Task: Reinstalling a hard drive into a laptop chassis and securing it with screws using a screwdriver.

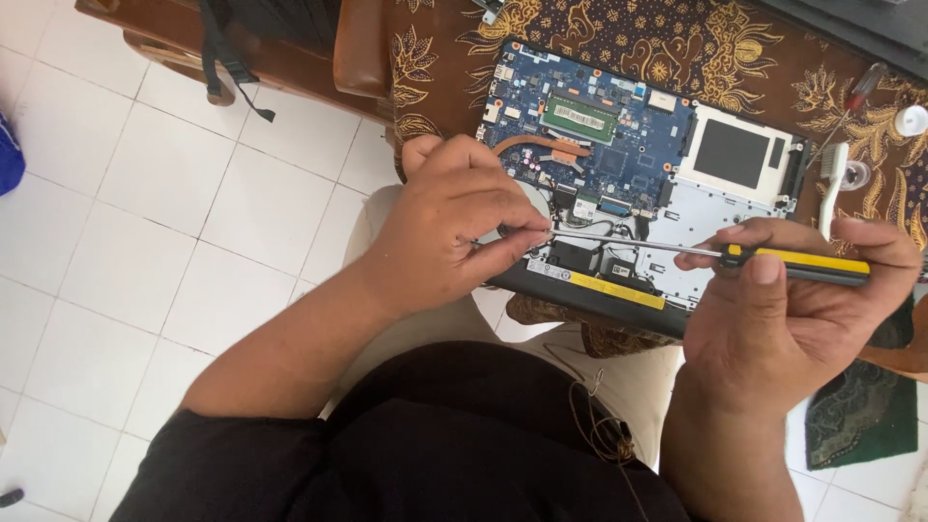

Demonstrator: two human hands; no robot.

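Left hand: the left hand (454, 227) rests on the opened laptop, fingers pinched closed around the tip end of the thin steel shaft; whether a screw sits between the fingertips I cannot tell
Right hand: the right hand (788, 309) is closed around the yellow-and-black handle of the long screwdriver (715, 252), thumb on top
Screwdriver: lies nearly level across the machine, its tip near the round fan beside the left fingers
Laptop: the opened black laptop base with its blue circuit board exposed (619, 145) lies on the brown batik-patterned cloth covering the surface (619, 39), its front edge overhanging toward the person's lap
Nearby: a red-handled screwdriver (855, 97), a white toothbrush (831, 188) and a small white cap (911, 120) lie on the cloth to the right
Risk: in my judgement the tip could slip off and scratch the board or nick the thin wires near the fan, since the shaft comes in at a shallow angle; a loose screw could drop to the white tiled floor (145, 213); the overhanging base could tip if pressed hard
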